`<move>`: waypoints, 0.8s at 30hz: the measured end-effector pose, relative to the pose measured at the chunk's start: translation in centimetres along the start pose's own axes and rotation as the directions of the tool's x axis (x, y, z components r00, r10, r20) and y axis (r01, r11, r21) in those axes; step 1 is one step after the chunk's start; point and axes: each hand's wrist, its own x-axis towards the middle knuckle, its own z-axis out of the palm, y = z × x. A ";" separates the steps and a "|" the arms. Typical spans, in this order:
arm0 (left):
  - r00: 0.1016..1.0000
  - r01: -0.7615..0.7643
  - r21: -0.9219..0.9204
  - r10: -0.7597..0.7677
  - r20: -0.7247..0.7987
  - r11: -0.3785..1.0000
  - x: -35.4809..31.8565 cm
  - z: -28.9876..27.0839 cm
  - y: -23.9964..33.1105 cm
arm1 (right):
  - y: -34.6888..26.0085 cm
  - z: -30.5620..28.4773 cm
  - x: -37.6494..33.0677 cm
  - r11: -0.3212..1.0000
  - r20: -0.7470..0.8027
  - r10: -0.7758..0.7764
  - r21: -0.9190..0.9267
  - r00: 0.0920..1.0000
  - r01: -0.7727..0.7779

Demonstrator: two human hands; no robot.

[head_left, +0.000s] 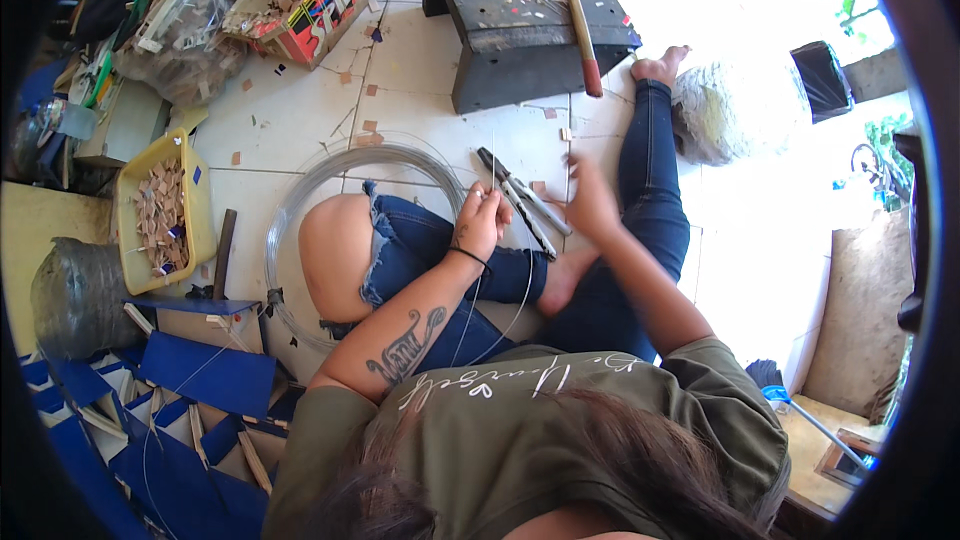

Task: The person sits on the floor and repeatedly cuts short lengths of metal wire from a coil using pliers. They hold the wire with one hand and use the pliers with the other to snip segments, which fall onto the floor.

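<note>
My left hand [482,218] is closed in a pinch on a thin metal wire [493,158]. One end of the wire stands up above the fingers, and loose lengths of it curve down toward my lap. To the right, my right hand [592,198] is raised, its fingers smeared by motion, so I cannot tell if it holds anything. On the tiles between the hands lies a pair of pliers [523,220] with long dark and light handles. A large coil of wire [283,230] lies on the floor around my bent left knee.
A hammer [580,30] rests on a low dark bench [530,70] ahead. At left stand a yellow bin [205,205] of small wooden pieces and a printed carton [330,15]. Blue-and-white wooden pieces [205,375] pile up at lower left. A wrapped bundle [735,110] sits right.
</note>
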 end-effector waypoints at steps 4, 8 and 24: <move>0.997 -0.040 -0.038 0.043 0.062 0.998 0.1 -0.3 -0.5 | 1.6 5.2 -3.5 0.935 0.214 -0.035 -0.338 0.976 0.107; 0.992 -0.004 -0.073 0.013 0.123 0.997 0.0 -0.8 -0.1 | 2.6 7.3 -2.6 0.883 0.292 0.017 -0.453 0.956 0.122; 0.989 0.036 0.015 -0.037 0.145 0.999 -0.8 0.1 0.9 | 2.5 -2.6 -6.0 0.194 0.483 -0.273 0.875 0.832 -0.444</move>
